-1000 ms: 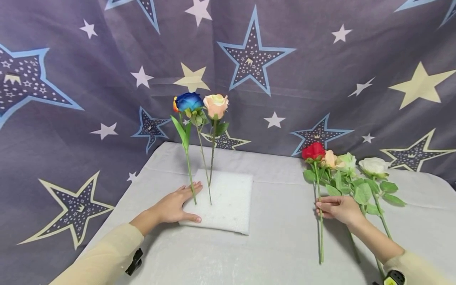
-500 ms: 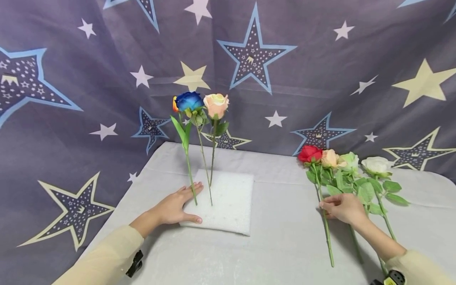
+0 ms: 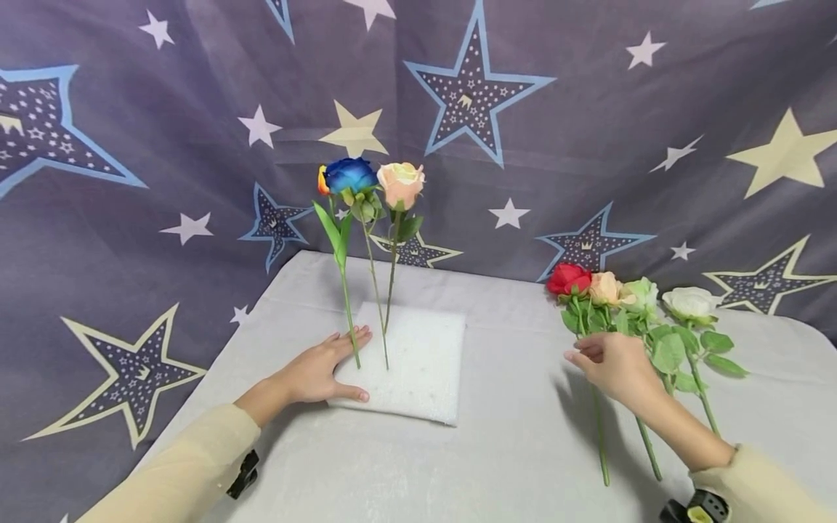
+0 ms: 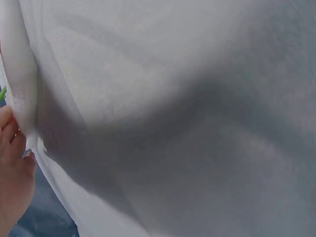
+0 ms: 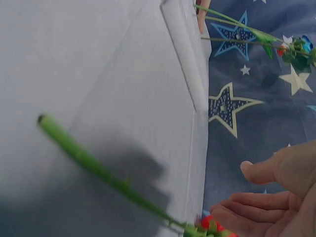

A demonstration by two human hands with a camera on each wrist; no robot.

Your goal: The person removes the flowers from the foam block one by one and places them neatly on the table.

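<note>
My left hand (image 3: pixel 314 372) rests with spread fingers on the left edge of a white foam block (image 3: pixel 421 370). Upright in the foam stand a blue rose (image 3: pixel 350 176), a peach rose (image 3: pixel 401 185) and an orange-yellow flower (image 3: pixel 322 180), partly hidden behind the blue one. At the right, my right hand (image 3: pixel 621 367) hovers over the stem of a red rose (image 3: pixel 569 279) lying on the table. In the right wrist view its thumb (image 5: pixel 259 170) is apart from the fingers, with nothing between them, and the green stem (image 5: pixel 108 178) lies away from it.
Beside the red rose lie a peach rose (image 3: pixel 605 288), a pale green rose (image 3: pixel 641 296) and a white rose (image 3: pixel 692 303), their leaves overlapping. A grey cloth (image 3: pixel 510 428) covers the table. Behind it hangs a star-patterned curtain (image 3: pixel 523 145).
My right hand has let go of the red rose's stem and lifted slightly. The rose's head shifted a little left and its stem end right. My left hand stays on the foam.
</note>
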